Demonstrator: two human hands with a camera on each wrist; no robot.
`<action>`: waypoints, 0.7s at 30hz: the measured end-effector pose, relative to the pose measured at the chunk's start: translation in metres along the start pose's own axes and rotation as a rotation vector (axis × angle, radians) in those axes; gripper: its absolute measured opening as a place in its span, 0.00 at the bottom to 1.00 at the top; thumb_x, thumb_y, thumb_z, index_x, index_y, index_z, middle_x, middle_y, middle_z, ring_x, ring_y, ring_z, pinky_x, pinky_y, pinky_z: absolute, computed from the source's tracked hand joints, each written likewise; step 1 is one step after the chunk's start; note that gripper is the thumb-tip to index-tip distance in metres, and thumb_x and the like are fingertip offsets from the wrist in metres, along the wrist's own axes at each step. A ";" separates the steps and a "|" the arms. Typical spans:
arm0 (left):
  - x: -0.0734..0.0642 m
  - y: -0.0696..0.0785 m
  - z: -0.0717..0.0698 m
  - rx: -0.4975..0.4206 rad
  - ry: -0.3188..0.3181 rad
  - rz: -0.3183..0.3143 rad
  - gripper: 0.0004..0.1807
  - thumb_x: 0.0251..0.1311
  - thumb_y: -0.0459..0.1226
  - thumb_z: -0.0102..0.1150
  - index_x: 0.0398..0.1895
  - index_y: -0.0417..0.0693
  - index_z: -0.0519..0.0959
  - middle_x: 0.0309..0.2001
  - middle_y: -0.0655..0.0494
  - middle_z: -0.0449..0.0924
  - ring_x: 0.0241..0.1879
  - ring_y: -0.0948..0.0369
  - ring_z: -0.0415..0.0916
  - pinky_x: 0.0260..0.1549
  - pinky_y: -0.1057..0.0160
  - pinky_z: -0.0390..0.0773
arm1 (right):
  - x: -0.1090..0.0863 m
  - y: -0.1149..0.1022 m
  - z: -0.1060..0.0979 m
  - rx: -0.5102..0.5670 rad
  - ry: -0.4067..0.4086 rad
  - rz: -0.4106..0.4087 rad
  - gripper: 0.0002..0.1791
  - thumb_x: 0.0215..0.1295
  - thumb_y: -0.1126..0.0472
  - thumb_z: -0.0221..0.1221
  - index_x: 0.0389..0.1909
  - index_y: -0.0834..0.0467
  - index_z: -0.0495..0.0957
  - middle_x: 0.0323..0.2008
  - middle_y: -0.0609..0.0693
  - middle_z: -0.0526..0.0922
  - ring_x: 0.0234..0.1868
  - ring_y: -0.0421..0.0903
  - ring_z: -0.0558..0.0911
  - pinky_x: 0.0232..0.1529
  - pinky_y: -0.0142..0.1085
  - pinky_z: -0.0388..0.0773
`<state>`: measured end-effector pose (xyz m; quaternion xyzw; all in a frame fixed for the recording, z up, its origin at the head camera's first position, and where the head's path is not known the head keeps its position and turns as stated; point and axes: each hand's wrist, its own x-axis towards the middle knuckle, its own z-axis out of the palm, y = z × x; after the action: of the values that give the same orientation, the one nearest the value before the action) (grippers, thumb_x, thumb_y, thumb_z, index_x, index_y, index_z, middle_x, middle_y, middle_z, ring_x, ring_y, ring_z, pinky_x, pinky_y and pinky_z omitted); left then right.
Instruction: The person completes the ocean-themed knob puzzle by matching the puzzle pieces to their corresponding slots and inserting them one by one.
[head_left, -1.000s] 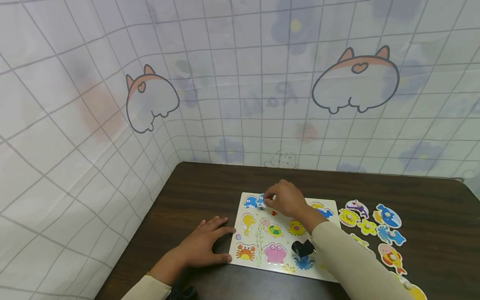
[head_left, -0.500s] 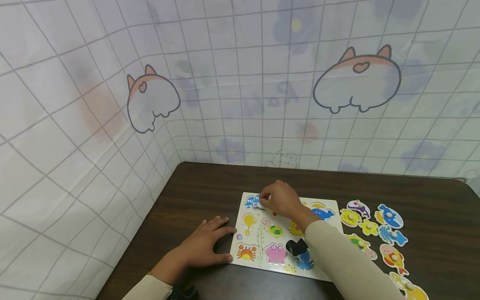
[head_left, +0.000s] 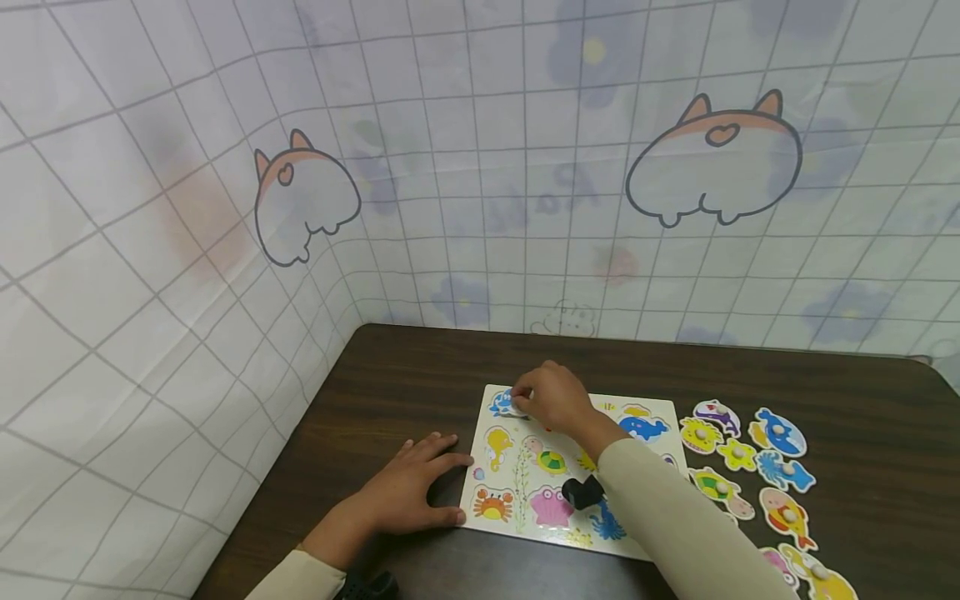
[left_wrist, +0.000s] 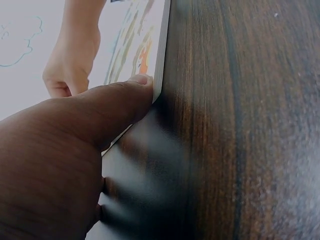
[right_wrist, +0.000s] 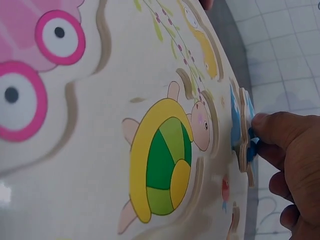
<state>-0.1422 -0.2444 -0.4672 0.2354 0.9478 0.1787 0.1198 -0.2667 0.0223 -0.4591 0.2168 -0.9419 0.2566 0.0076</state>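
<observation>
A blue sea-animal puzzle piece (right_wrist: pixel 243 132) is pinched between my right thumb and fingertips at its knob. My right hand (head_left: pixel 557 400) holds it over the top left of the pale puzzle board (head_left: pixel 663 408), beside a matching blue picture. In the right wrist view the piece stands slightly off the board's surface, and part of it is behind the fingers. My left hand (head_left: pixel 405 492) lies spread on the table, palm down. Its thumb (left_wrist: pixel 122 100) and forefinger touch the board's left edge. Recesses on the board show a seahorse (head_left: pixel 497 448), a turtle (head_left: pixel 551 461) and a crab (head_left: pixel 492 504).
Several knobbed pieces lie right of the board, among them a whale (head_left: pixel 780 433), a starfish (head_left: pixel 737 455) and a turtle piece (head_left: pixel 720 487). My right sleeve (head_left: pixel 660 517) crosses the board's right part. A patterned cloth (head_left: pixel 487 167) hangs behind the dark table (head_left: pixel 420 375).
My right hand has moved a little to the left with the blue piece, over the blue picture at the board's top left. The left hand stays in place.
</observation>
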 end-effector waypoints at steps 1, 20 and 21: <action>0.000 0.000 0.000 0.000 -0.001 -0.001 0.41 0.59 0.65 0.65 0.74 0.67 0.69 0.79 0.53 0.56 0.79 0.46 0.48 0.72 0.34 0.47 | 0.000 -0.001 0.001 0.001 0.000 0.004 0.05 0.65 0.53 0.71 0.40 0.46 0.91 0.34 0.38 0.83 0.39 0.41 0.73 0.43 0.40 0.75; -0.001 0.002 0.000 0.002 0.013 -0.002 0.40 0.58 0.65 0.66 0.73 0.66 0.70 0.78 0.53 0.58 0.78 0.46 0.49 0.72 0.33 0.48 | 0.007 -0.007 0.012 -0.022 -0.010 -0.015 0.06 0.65 0.53 0.71 0.41 0.47 0.91 0.35 0.38 0.86 0.38 0.42 0.73 0.42 0.39 0.75; -0.001 0.002 0.000 0.000 0.013 -0.001 0.40 0.58 0.65 0.66 0.73 0.66 0.70 0.78 0.53 0.58 0.78 0.46 0.49 0.72 0.33 0.48 | 0.007 -0.007 0.012 -0.021 -0.010 -0.013 0.06 0.65 0.54 0.71 0.41 0.47 0.91 0.35 0.39 0.86 0.38 0.42 0.73 0.42 0.39 0.75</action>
<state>-0.1409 -0.2432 -0.4658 0.2336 0.9487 0.1802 0.1139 -0.2691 0.0079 -0.4653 0.2241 -0.9431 0.2454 0.0069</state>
